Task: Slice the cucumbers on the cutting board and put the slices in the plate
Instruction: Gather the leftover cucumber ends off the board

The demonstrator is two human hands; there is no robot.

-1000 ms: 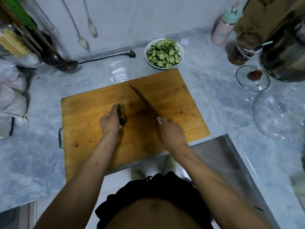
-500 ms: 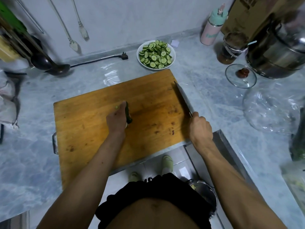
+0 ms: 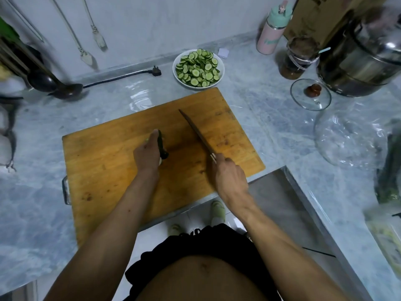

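Observation:
A wooden cutting board [image 3: 112, 161] lies on the marble counter in front of me. My left hand [image 3: 147, 154] holds a short dark green cucumber piece [image 3: 162, 146] down on the board's middle. My right hand [image 3: 230, 178] grips the handle of a knife [image 3: 196, 133], whose blade points up and left over the board, to the right of the cucumber and apart from it. A white plate [image 3: 220, 64] heaped with cucumber slices [image 3: 198, 69] stands just beyond the board's far edge.
A glass lid [image 3: 310, 94], a dark jar [image 3: 298, 58], a steel pot [image 3: 360, 61] and a pink bottle [image 3: 272, 29] crowd the right back. Clear plastic [image 3: 347, 137] lies at right. A ladle [image 3: 54, 86] and a power plug [image 3: 156, 71] lie at the back left.
My right hand swung the knife out to the board's right edge, then brought it back over the board near the cucumber. My left hand stayed on the cucumber piece.

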